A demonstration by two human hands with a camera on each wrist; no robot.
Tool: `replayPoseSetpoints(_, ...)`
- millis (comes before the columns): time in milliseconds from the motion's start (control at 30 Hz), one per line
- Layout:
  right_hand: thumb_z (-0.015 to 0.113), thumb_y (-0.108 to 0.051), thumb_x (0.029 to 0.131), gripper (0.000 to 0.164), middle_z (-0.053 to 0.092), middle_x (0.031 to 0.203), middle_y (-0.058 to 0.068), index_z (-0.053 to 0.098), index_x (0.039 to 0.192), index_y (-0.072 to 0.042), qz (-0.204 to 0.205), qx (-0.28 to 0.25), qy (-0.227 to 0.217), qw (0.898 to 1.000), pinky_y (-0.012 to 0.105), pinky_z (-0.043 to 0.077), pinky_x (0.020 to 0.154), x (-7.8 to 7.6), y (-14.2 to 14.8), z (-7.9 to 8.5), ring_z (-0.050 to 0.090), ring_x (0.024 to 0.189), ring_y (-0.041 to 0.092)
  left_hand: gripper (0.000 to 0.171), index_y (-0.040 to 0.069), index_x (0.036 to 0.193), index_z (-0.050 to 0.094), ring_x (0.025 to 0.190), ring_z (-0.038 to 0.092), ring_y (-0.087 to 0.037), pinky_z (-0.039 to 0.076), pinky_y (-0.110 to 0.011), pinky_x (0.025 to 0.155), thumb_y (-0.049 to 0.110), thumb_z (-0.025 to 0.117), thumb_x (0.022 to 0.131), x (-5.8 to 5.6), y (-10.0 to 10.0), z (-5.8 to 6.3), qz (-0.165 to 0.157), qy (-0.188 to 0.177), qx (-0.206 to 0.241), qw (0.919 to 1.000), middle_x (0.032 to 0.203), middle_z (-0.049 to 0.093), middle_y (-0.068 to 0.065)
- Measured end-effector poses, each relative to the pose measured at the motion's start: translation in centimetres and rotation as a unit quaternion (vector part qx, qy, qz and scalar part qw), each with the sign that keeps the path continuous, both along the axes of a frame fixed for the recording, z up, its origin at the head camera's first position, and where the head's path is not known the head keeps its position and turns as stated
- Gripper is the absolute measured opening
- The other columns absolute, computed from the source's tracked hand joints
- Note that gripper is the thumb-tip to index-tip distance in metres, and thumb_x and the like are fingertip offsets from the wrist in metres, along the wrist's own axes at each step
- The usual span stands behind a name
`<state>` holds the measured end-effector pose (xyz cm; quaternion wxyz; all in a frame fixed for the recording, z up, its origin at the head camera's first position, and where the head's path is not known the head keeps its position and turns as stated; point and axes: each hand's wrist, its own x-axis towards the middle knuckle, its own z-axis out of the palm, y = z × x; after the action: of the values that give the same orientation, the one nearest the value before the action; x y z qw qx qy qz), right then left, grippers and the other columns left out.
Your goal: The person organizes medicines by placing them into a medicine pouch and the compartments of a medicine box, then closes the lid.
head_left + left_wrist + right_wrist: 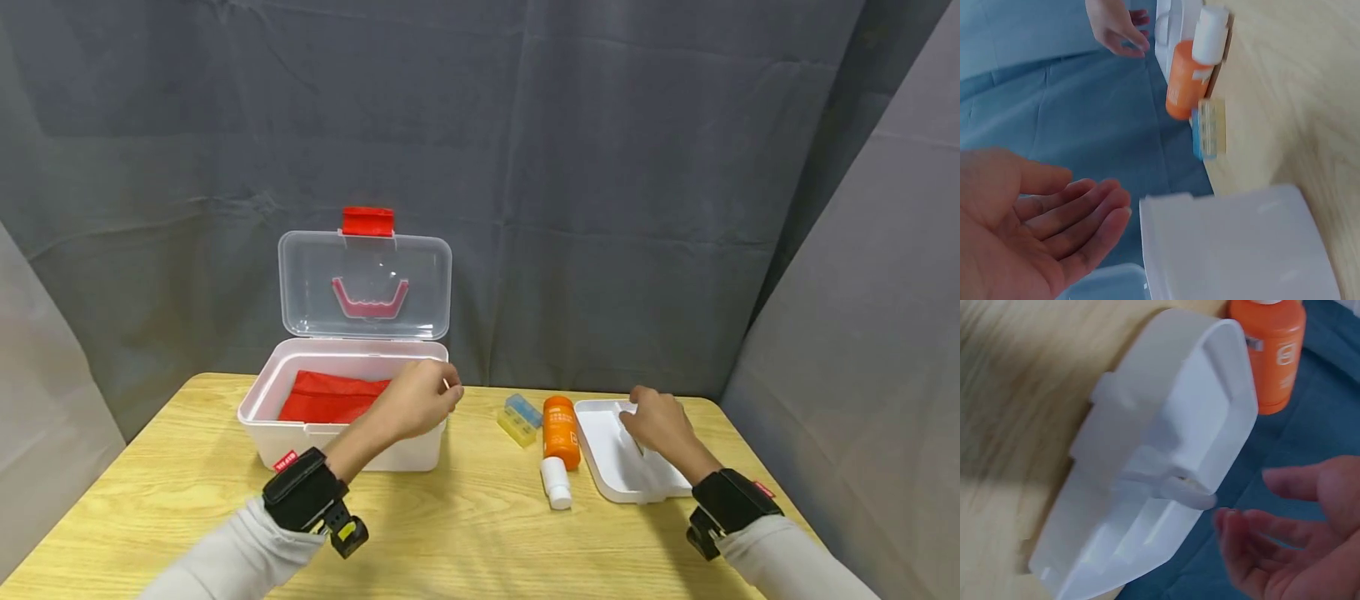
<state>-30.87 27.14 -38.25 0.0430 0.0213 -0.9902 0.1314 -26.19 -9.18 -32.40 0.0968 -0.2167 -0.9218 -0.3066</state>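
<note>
My left hand (pixel 418 402) hovers over the right side of a white box (pixel 412 454) with its clear lid (pixel 315 279) raised. Its fingers are loosely curved and hold nothing, as the left wrist view shows. A folded red pouch (pixel 322 400) lies inside the box, partly behind the hand. On the right, my right hand (pixel 660 423) is above a white divided tray (pixel 600 429). Thumb and fingers are apart, with the fingertips close to the tray's raised middle handle (pixel 1186 492). Nothing shows between them.
Left of the tray lies an orange bottle (pixel 561 429) with a white cap (pixel 556 482) toward me. Beside it is a small blue and yellow pill organizer (pixel 519 419). All stand on a wooden table (pixel 480 533), with grey cloth (pixel 600 183) hanging behind.
</note>
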Motion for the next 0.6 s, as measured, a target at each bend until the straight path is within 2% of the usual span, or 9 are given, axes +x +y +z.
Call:
replayPoseSetpoints(200,0.061,-0.014,0.091,0.034,0.070,0.098,0.025,0.064,0.111,0.013,0.013,0.034,-0.035,0.999,0.054,0.054,0.082,0.0,1.1,-1.0,0.065,0.085,0.036,0.013,0.007,0.088,0.075,0.065,0.058,-0.014,0.049,-0.029,0.063,0.009,0.064,0.094,1.2,1.5,-1.3,-0.026,-0.015,-0.034,0.9990,0.071,0.067,0.001)
replayPoseSetpoints(367,0.059,-0.012,0.093,0.030,0.070,0.101,0.027,0.066,0.110,0.012,0.017,0.028,-0.042,0.999,0.052,0.055,0.079,0.0,1.2,-1.3,0.065,0.087,0.037,0.012,0.005,0.086,0.074,0.064,0.058,-0.013,0.047,-0.027,0.060,0.007,0.064,0.093,1.9,2.0,-3.2,-0.051,-0.029,-0.035,0.9977,0.072,0.069,-0.002)
replayPoseSetpoints(500,0.058,-0.012,0.094,0.031,0.069,0.104,0.029,0.064,0.111,0.013,0.014,0.028,-0.045,0.999,0.052,0.054,0.080,0.0,1.2,-1.5,0.064,0.088,0.037,0.012,0.005,0.085,0.073,0.063,0.056,-0.013,0.047,-0.026,0.058,0.008,0.065,0.093,2.2,2.0,-4.5,-0.053,-0.042,-0.035,0.9971,0.071,0.068,-0.002)
replayPoseSetpoints(600,0.057,-0.012,0.094,0.030,0.070,0.099,0.027,0.065,0.110,0.013,0.010,0.026,-0.045,0.999,0.049,0.054,0.076,0.0,1.3,-1.5,0.063,0.084,0.034,0.011,0.005,0.085,0.073,0.064,0.056,-0.012,0.046,-0.027,0.059,0.008,0.066,0.093,2.4,2.0,-5.4,-0.056,-0.049,-0.038,0.9966,0.071,0.067,-0.001)
